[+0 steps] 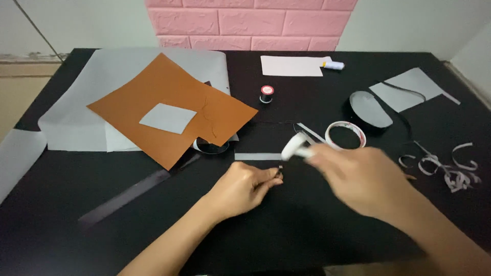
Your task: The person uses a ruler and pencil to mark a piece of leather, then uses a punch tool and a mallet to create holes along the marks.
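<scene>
My left hand (243, 188) rests on the black table (307, 225), its fingertips pinched on a small dark piece (280, 170) near a thin grey strip (257, 156). Blurred by motion, my right hand (358, 176) is just to the right and grips a small white object (295, 146), maybe a lighter or glue tube. The white object's tip hovers right above the pinched piece.
An orange leather sheet (174, 110) with a grey paper square (168, 118) lies on white paper at the left. A thread spool (266, 93), tape ring (346, 135), grey insole (371, 109), curled paper scraps (450, 168), a dark ruler (128, 197) and a white card (291, 66) lie around.
</scene>
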